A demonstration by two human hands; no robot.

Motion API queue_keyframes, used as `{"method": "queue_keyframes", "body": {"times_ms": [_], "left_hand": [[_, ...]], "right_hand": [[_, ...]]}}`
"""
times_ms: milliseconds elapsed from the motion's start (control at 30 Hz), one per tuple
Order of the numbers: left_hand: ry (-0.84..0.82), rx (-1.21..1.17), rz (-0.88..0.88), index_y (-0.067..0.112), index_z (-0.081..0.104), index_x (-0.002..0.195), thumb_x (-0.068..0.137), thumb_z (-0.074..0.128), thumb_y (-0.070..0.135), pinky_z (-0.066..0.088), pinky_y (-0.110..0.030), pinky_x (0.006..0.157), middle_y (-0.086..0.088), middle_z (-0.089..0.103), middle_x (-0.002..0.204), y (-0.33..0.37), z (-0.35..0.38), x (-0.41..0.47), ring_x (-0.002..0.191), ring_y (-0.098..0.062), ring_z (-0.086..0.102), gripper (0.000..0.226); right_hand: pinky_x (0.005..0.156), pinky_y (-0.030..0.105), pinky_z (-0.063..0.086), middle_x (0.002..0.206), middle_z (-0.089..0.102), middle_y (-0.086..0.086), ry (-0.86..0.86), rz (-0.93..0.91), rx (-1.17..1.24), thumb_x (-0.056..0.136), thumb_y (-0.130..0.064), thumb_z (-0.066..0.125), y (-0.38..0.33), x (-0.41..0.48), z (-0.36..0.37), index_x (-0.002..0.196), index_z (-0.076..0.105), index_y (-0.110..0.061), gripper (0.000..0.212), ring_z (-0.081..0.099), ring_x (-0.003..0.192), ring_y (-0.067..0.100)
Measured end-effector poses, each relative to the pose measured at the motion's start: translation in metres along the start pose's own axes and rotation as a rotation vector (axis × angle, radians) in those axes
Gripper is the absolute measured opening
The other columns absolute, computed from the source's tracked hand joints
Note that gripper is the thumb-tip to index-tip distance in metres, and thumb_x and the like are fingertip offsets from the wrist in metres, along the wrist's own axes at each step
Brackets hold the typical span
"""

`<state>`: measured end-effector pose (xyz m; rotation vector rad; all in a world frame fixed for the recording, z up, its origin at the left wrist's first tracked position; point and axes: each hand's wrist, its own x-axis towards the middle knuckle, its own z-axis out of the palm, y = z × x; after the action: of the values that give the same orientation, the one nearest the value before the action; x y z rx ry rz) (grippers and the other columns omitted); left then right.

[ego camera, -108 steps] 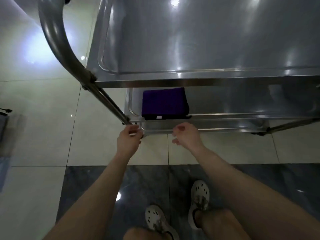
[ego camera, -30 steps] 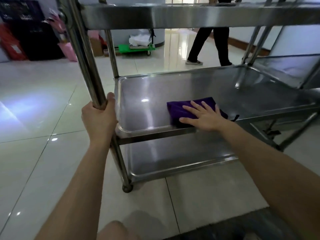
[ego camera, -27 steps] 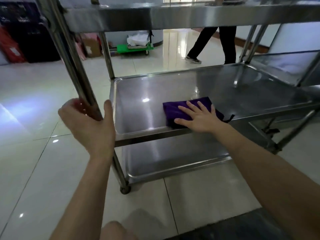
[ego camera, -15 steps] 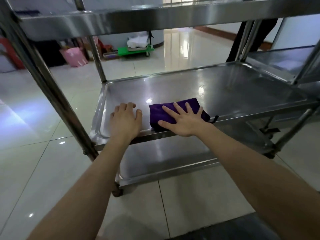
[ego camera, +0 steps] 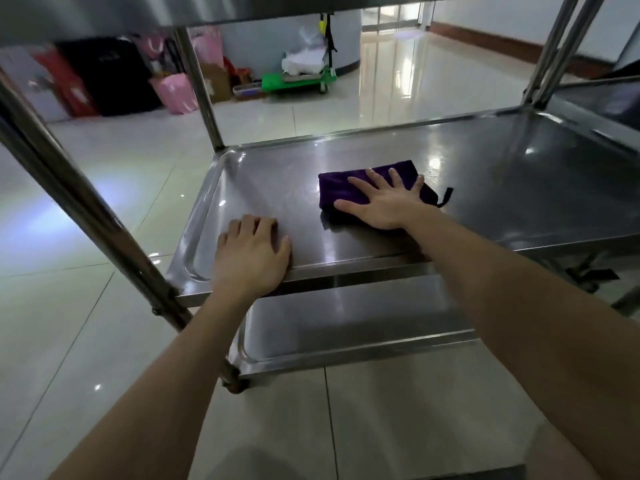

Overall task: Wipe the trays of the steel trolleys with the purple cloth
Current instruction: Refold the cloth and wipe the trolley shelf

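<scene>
Here the right hand [ego camera: 384, 202] lies flat on the folded purple cloth [ego camera: 341, 187], fingers spread and straight, pressing it onto the middle tray [ego camera: 502, 188] of the steel trolley [ego camera: 550, 64]. The left hand [ego camera: 251, 258] rests palm down, fingers straight and close together, on the tray's near left edge near the slanting upright post [ego camera: 86, 209]. The top tray [ego camera: 104, 15] overhangs above, the lower tray [ego camera: 346, 327] shows beneath the arms, and beyond stand a green cart [ego camera: 294, 81] and a pink bag [ego camera: 175, 93]

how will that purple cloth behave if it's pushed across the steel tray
Likely soft and floppy: the purple cloth lies folded flat under the right hand, a loop trailing loose. It should probably slide easily on the glossy middle tray.
</scene>
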<state>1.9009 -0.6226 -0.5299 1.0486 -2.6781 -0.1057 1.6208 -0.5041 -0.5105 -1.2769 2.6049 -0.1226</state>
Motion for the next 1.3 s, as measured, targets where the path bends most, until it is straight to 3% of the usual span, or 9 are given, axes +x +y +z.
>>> {"method": "queue_keyframes", "body": {"times_ms": [333, 567, 800, 933, 1033, 1133, 1300], "left_hand": [[0.067, 0.027, -0.035, 0.032, 0.056, 0.143, 0.103, 0.035, 0.063, 0.040, -0.048, 0.115, 0.000, 0.056, 0.146, 0.000, 0.003, 0.001, 0.135, -0.026, 0.049, 0.056], [0.113, -0.064, -0.075, 0.036, 0.062, 0.139, 0.106, 0.029, 0.049, 0.040, -0.045, 0.113, 0.005, 0.062, 0.143, -0.005, 0.003, 0.003, 0.133, -0.022, 0.051, 0.048], [0.079, -0.040, -0.090, 0.032, 0.067, 0.135, 0.104, 0.027, 0.051, 0.047, -0.048, 0.110, 0.003, 0.067, 0.135, -0.009, 0.001, 0.006, 0.126, -0.022, 0.056, 0.054], [0.079, -0.021, -0.047, 0.028, 0.066, 0.136, 0.111, 0.036, 0.044, 0.047, -0.051, 0.113, -0.001, 0.067, 0.137, -0.012, 0.002, 0.007, 0.127, -0.025, 0.056, 0.043], [0.066, 0.048, -0.072, 0.025, 0.069, 0.128, 0.110, 0.042, 0.045, 0.050, -0.050, 0.103, -0.005, 0.067, 0.127, -0.009, -0.004, 0.012, 0.117, -0.027, 0.058, 0.038], [0.081, 0.074, -0.135, 0.018, 0.072, 0.110, 0.108, 0.036, 0.052, 0.053, -0.049, 0.094, -0.013, 0.068, 0.114, 0.033, -0.009, 0.024, 0.102, -0.032, 0.062, 0.050], [0.051, -0.096, 0.064, 0.019, 0.065, 0.141, 0.111, 0.038, 0.048, 0.044, -0.048, 0.110, -0.015, 0.062, 0.144, 0.175, 0.019, 0.040, 0.131, -0.035, 0.056, 0.050]], "right_hand": [[0.109, 0.090, -0.018, 0.182, -0.009, 0.001, -0.020, -0.103, -0.092, 0.073, -0.108, 0.007, -0.082, 0.106, -0.008, 0.165, 0.002, -0.062, 0.102, -0.014, 0.163, 0.051], [0.109, 0.080, -0.029, 0.182, -0.011, -0.005, -0.013, -0.235, -0.072, 0.067, -0.111, 0.002, -0.082, 0.045, 0.015, 0.162, 0.000, -0.066, 0.105, -0.020, 0.163, 0.044], [0.116, 0.069, -0.029, 0.180, -0.014, -0.017, -0.036, -0.343, -0.052, 0.074, -0.110, 0.006, -0.001, -0.054, 0.026, 0.158, -0.003, -0.072, 0.093, -0.021, 0.165, 0.030], [0.122, 0.067, -0.025, 0.179, -0.014, -0.020, -0.065, -0.245, -0.025, 0.068, -0.112, 0.007, 0.078, -0.083, 0.009, 0.160, 0.000, -0.070, 0.101, -0.022, 0.165, 0.024], [0.125, 0.068, -0.020, 0.179, -0.013, -0.020, -0.044, -0.089, -0.011, 0.066, -0.114, 0.008, 0.147, -0.096, -0.006, 0.162, 0.001, -0.067, 0.107, -0.020, 0.166, 0.022], [0.124, 0.069, -0.020, 0.179, -0.012, -0.020, -0.022, -0.003, 0.003, 0.059, -0.116, 0.005, 0.176, -0.104, -0.008, 0.163, 0.002, -0.066, 0.115, -0.018, 0.166, 0.022], [0.122, 0.072, -0.022, 0.180, -0.012, -0.017, 0.002, -0.022, 0.012, 0.065, -0.113, 0.005, 0.170, -0.099, -0.005, 0.164, 0.000, -0.063, 0.111, -0.018, 0.166, 0.028]]}}
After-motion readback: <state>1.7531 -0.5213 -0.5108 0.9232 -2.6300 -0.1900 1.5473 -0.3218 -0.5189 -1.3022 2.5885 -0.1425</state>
